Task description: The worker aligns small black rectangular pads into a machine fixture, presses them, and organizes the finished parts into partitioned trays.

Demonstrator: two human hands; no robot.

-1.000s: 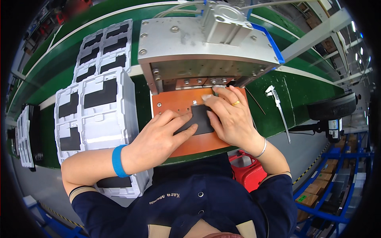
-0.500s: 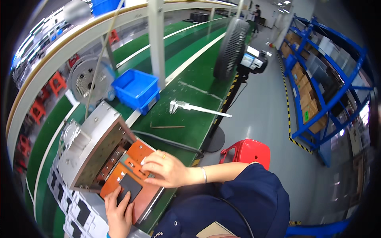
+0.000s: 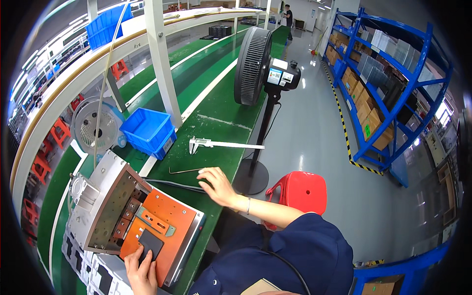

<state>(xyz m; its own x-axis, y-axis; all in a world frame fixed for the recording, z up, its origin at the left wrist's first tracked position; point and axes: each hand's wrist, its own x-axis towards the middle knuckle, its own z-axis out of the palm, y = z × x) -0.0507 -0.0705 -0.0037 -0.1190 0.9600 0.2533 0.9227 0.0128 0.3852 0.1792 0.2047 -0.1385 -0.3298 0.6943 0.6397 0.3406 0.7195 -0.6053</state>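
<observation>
My left hand (image 3: 141, 271) is at the lower left, its fingers on the edge and corner of a thin black flat plate (image 3: 151, 243). That plate lies on the orange bed (image 3: 178, 222) of a bench machine (image 3: 105, 199) with a grey metal body. Beside the plate, a slotted metal bracket (image 3: 156, 222) is fixed to the bed. My right hand (image 3: 219, 188) hovers off the bed's far right corner, fingers apart and slightly bent, with something white at one fingertip. An L-shaped hex key (image 3: 184, 171) lies by its fingertips; whether they touch is unclear. A dark cable (image 3: 172, 184) passes below them.
Farther along the green bench lie a caliper (image 3: 223, 144) and a blue bin (image 3: 147, 130). A black fan (image 3: 253, 66) stands past the bench edge, near a red stool (image 3: 304, 191). Cut sheets (image 3: 91, 265) lie left of the machine. Blue shelving (image 3: 383, 88) holds boxes at right.
My right hand has left the bracket on the orange bed and moved away toward the hex key and cable. My left hand remains at the black plate. The whole view has shifted.
</observation>
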